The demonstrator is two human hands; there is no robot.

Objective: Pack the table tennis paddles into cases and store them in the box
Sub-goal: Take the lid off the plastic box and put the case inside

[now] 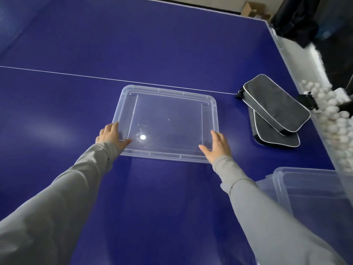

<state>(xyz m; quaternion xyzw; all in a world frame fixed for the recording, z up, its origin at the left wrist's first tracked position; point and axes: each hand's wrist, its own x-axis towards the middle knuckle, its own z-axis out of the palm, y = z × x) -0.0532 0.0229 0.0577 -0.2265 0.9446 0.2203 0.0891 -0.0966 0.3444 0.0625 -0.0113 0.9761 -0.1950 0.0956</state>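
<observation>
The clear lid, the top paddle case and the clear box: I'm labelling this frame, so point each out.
clear lid point(168, 115): head view, middle of its flat panel.
top paddle case point(275, 102): head view, middle of its upper face.
clear box point(277, 188): head view, left rim.

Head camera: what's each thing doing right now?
Lid: flat on the table, off the box.
Box: open, at the table's edge.
Cases: two stacked, crossed; the top one looks closed.
Left hand: fingers spread on the lid.
Right hand: fingers spread on the lid.
</observation>
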